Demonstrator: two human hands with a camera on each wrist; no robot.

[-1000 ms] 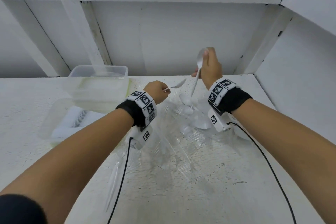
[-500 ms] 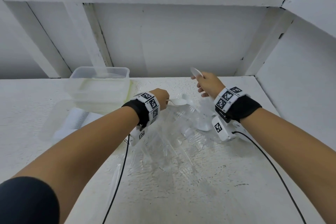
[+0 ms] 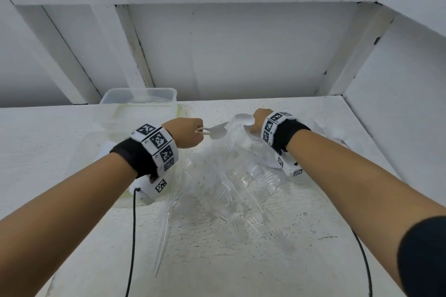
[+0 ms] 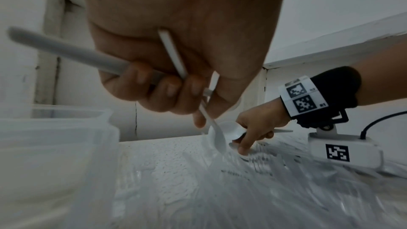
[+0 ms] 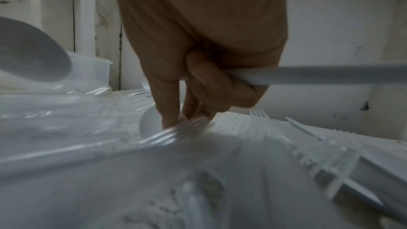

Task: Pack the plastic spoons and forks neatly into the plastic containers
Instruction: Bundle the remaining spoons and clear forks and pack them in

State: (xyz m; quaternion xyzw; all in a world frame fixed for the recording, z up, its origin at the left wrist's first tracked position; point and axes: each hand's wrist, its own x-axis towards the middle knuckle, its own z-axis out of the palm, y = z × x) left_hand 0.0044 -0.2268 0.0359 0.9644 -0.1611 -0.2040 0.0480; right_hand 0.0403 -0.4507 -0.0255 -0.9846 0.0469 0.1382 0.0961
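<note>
My left hand (image 3: pixel 185 132) grips the handles of two white spoons (image 3: pixel 218 131); in the left wrist view its fingers (image 4: pixel 167 90) curl round them and the bowls (image 4: pixel 216 138) point down. My right hand (image 3: pixel 260 120) holds another white spoon (image 3: pixel 243 119) by its handle (image 5: pixel 319 76) with its curled outer fingers. Its index and middle fingertips (image 5: pixel 169 119) reach down onto a white spoon (image 5: pixel 149 124) in the pile of clear forks (image 3: pixel 229 188). Clear plastic containers (image 3: pixel 138 99) stand at the back left, close to my left hand.
The pile of clear forks spreads over the white table (image 3: pixel 301 260) between my forearms. White walls and beams close the back and right side. A container wall (image 4: pixel 55 145) rises right beside my left hand. Black cables hang from both wrists.
My right hand, raised with its spoon a second ago, has come down onto the pile. My left hand has kept its spoons and has drifted slightly toward the right hand.
</note>
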